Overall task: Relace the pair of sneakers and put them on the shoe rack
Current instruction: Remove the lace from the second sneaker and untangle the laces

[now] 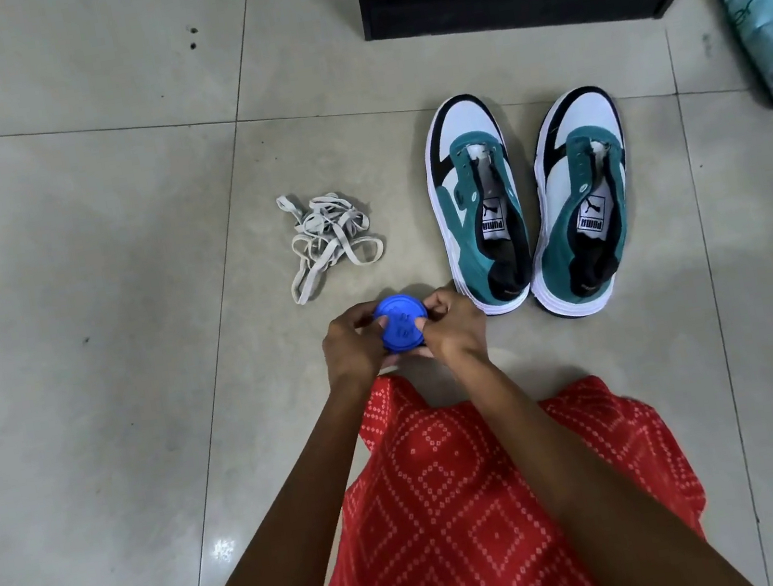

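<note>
Teal, white and black sneakers [532,203]; off-white laces [330,238]; a blue round lid [399,323]; red garment [499,503] with pale dotted diamonds; grey tiled floor [70,292].

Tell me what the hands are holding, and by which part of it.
Both hands hold one blue round lid: the left hand pinches its left rim, the right hand its right rim.

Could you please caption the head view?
Left hand and right hand grip a blue disc beside loose laces and unlaced sneakers.
</note>
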